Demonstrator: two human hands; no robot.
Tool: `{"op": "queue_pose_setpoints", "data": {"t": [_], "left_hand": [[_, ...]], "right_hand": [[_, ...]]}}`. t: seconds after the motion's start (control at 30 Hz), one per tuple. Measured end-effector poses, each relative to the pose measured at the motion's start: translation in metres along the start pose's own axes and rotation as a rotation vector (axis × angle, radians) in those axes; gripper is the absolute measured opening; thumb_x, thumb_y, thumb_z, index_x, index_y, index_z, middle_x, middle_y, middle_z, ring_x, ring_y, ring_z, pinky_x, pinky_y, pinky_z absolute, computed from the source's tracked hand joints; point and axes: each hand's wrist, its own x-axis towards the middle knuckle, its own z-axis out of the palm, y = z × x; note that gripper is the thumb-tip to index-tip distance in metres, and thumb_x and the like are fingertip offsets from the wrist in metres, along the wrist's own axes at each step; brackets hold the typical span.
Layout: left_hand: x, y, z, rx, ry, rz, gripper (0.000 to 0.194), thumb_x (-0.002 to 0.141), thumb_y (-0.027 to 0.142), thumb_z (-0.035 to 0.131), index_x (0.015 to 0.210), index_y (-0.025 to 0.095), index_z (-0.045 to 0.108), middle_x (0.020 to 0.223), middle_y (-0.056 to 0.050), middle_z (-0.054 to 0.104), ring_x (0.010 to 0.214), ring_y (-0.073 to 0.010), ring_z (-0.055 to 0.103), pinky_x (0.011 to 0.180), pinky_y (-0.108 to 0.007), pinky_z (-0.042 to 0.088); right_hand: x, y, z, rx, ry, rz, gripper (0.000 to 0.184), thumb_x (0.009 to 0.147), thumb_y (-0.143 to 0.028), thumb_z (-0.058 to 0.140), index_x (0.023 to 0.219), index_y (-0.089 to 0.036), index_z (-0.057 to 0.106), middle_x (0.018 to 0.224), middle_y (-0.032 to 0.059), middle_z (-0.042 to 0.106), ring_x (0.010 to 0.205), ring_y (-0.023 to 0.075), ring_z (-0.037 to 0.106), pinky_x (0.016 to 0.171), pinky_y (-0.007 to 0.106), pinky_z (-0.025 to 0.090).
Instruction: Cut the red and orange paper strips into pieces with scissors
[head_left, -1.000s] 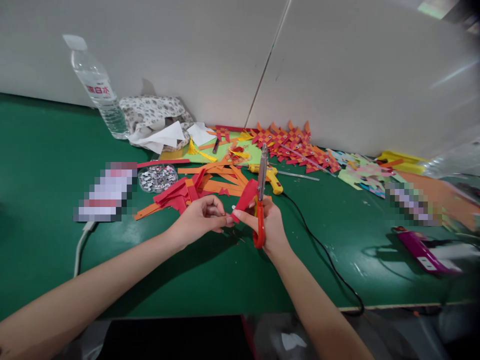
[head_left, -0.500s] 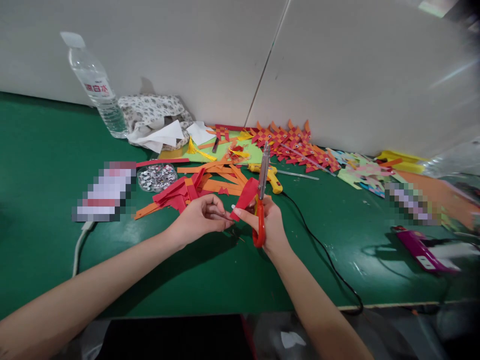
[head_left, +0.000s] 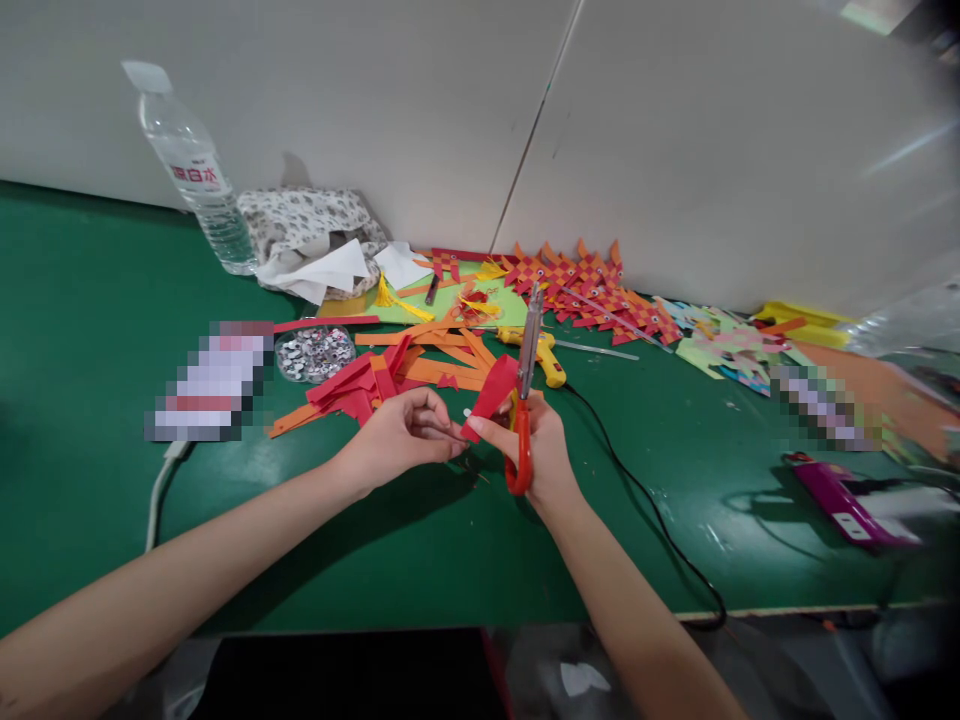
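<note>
A curved red paper piece (head_left: 495,386) is held up above the table between my two hands. My left hand (head_left: 409,430) pinches at its lower end, with the thumb and fingertips together. The thumb of my right hand (head_left: 546,445) presses on the same piece. Orange-handled scissors (head_left: 529,345) are in that right hand, blades pointing up and closed together. Behind my hands lies a heap of red and orange paper strips (head_left: 427,372). A yellow glue gun (head_left: 552,362) rests just beyond the scissors.
Woven paper fish (head_left: 570,270) are piled against the wall. At left are a water bottle (head_left: 191,170), a patterned cloth pouch (head_left: 319,215), a box of googly eyes (head_left: 315,352) and a blurred phone (head_left: 214,385). A black cord (head_left: 637,480) runs right, near a purple power strip (head_left: 844,500).
</note>
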Motion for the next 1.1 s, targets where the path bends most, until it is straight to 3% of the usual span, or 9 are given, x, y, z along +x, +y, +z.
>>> {"op": "queue_pose_setpoints", "data": {"t": [0.23, 0.5, 0.77, 1.1], "left_hand": [[-0.001, 0.001, 0.001, 0.0, 0.004, 0.0, 0.032, 0.059, 0.01, 0.076, 0.071, 0.016, 0.047, 0.072, 0.001, 0.069, 0.07, -0.0126, 0.067, 0.069, -0.024, 0.052], [-0.003, 0.007, 0.004, 0.084, 0.063, -0.044, 0.029, 0.065, 0.02, 0.074, 0.068, 0.017, 0.045, 0.061, 0.003, 0.063, 0.071, -0.0145, 0.067, 0.058, -0.02, 0.049], [-0.002, -0.001, 0.001, 0.125, -0.042, -0.002, 0.029, 0.065, 0.012, 0.069, 0.064, 0.018, 0.041, 0.064, 0.0, 0.068, 0.067, -0.0132, 0.067, 0.06, -0.021, 0.048], [-0.004, -0.007, 0.001, 0.176, -0.138, -0.009, 0.03, 0.066, 0.016, 0.071, 0.063, 0.018, 0.041, 0.065, -0.002, 0.07, 0.07, -0.0165, 0.069, 0.063, -0.024, 0.05]], "right_hand": [[-0.001, -0.001, 0.001, -0.006, 0.009, -0.003, 0.04, 0.047, -0.022, 0.082, 0.067, -0.023, 0.048, 0.061, -0.0064, 0.055, 0.055, 0.0122, 0.051, 0.055, 0.028, 0.043], [-0.001, 0.0, 0.002, -0.006, 0.0, 0.009, 0.041, 0.046, -0.02, 0.083, 0.067, -0.022, 0.048, 0.062, -0.0065, 0.054, 0.057, 0.0123, 0.051, 0.058, 0.028, 0.043], [0.002, -0.006, 0.002, 0.099, 0.1, -0.004, 0.039, 0.045, -0.019, 0.083, 0.064, -0.021, 0.048, 0.06, -0.0084, 0.049, 0.055, 0.0093, 0.047, 0.057, 0.025, 0.042], [0.012, -0.009, -0.014, 0.194, 0.21, -0.004, 0.039, 0.049, -0.021, 0.082, 0.07, -0.021, 0.049, 0.066, -0.0076, 0.048, 0.061, 0.0105, 0.055, 0.065, 0.03, 0.051]]}}
